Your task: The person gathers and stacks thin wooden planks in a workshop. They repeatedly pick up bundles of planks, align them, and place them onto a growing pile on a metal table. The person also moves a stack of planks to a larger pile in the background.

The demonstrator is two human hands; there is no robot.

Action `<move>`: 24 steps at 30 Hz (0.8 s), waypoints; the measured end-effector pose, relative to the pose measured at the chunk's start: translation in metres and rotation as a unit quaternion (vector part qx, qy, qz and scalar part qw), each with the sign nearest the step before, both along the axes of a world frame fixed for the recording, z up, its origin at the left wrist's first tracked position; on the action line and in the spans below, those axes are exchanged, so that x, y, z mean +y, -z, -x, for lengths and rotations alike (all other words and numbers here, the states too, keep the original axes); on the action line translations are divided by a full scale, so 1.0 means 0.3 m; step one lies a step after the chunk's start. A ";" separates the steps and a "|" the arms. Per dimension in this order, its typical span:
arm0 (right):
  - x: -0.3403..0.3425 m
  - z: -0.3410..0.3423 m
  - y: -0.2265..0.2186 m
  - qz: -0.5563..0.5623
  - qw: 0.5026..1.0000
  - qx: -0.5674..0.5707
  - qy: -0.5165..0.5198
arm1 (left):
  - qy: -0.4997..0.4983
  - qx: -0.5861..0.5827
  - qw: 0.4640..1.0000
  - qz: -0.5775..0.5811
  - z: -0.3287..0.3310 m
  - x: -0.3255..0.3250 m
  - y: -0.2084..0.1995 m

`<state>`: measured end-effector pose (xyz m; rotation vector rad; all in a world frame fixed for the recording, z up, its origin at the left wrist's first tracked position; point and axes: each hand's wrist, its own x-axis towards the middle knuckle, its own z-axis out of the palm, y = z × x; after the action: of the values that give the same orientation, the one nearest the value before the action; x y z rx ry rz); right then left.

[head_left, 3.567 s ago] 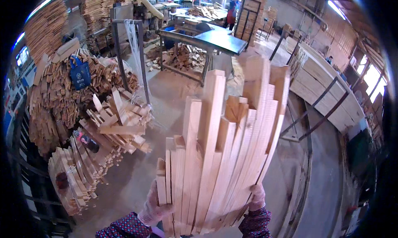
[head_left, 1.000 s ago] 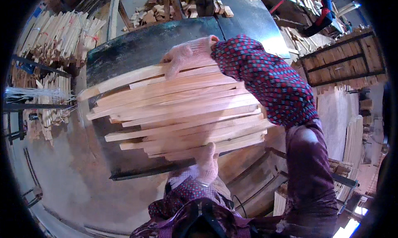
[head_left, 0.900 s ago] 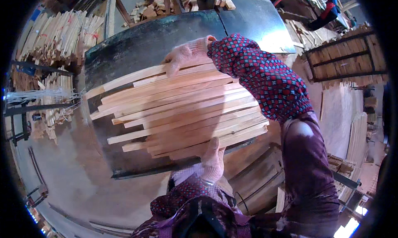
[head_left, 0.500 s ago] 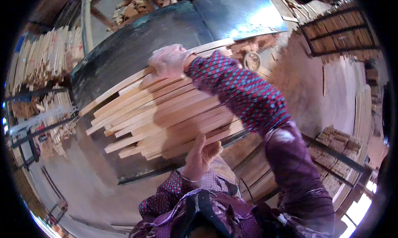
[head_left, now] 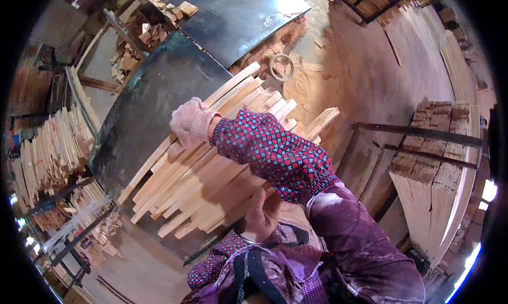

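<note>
A layer of pale wooden strips (head_left: 203, 171) lies side by side across a dark metal table, their ends uneven. My right hand (head_left: 189, 125), in a pale knit glove, reaches across them to the far side. Its fingers curl over the farthest strips and are closed on that edge. My left hand (head_left: 260, 219), gloved too, stands at the near edge close to my body. Its thumb points up, apart from the fingers, which partly hide behind the hand; I see nothing held in it.
The dark metal table (head_left: 159, 92) extends beyond the strips. A round handwheel (head_left: 281, 67) sits by its edge above sawdust. Stacked strips (head_left: 55, 145) stand at the left, and wood offcuts (head_left: 127, 63) lie at the far left. A metal rack (head_left: 418, 134) and stacked boards (head_left: 434, 193) are at the right.
My view has turned, so the table and strips appear more slanted. The right hand stays on the far edge of the strips. The left hand is closer to the strips' near edge.
</note>
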<state>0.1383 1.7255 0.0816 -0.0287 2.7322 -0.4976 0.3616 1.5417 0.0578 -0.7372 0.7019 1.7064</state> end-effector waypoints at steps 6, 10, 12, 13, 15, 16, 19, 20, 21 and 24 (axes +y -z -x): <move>-0.011 -0.010 0.011 -0.014 0.999 0.030 0.007 | 0.234 -0.239 0.939 -0.076 0.149 -0.101 -0.033; -0.022 -0.044 0.019 0.016 0.993 0.118 0.020 | 0.688 0.297 0.634 -0.190 0.449 -0.018 -0.281; -0.022 -0.164 -0.044 0.025 0.973 0.199 0.115 | 0.553 0.595 0.531 -0.241 0.580 -0.027 -0.340; -0.024 -0.235 -0.056 0.027 0.957 0.238 0.162 | 0.510 0.722 0.416 -0.213 0.678 0.025 -0.386; -0.050 -0.394 -0.112 0.125 0.927 0.225 0.272 | 0.414 0.676 0.605 -0.069 0.839 0.041 -0.381; -0.065 -0.489 -0.149 0.151 0.914 0.201 0.318 | 0.299 0.649 0.699 0.004 0.872 0.073 -0.340; -0.125 -0.791 -0.201 0.275 0.854 0.159 0.411 | 0.229 0.729 0.634 0.116 1.023 0.161 -0.140; -0.156 -0.878 -0.172 0.268 0.859 0.114 0.422 | 0.286 0.770 0.552 0.142 1.075 0.166 -0.035; -0.190 -0.955 -0.121 0.264 0.858 0.071 0.434 | 0.344 0.801 0.461 0.167 1.104 0.180 0.028; -0.226 -1.079 -0.045 0.274 0.849 0.025 0.452 | 0.506 0.782 0.304 0.199 1.080 0.237 0.066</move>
<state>0.4620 1.6577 0.0952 1.1435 2.3851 -1.5132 0.0375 1.6128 0.0380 1.3973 2.2411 0.3486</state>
